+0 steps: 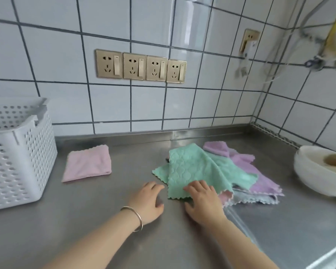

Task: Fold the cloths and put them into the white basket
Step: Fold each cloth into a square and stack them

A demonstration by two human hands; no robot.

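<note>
The right hand lies flat on the near corner of the green cloth, its grip wide, fingers spread and pressing. The left hand rests on the bench just left of that corner, grip loose and holding nothing. Beyond the right hand, purple cloths lie under the green one. Far left of both hands sit a folded pink cloth and the white basket.
</note>
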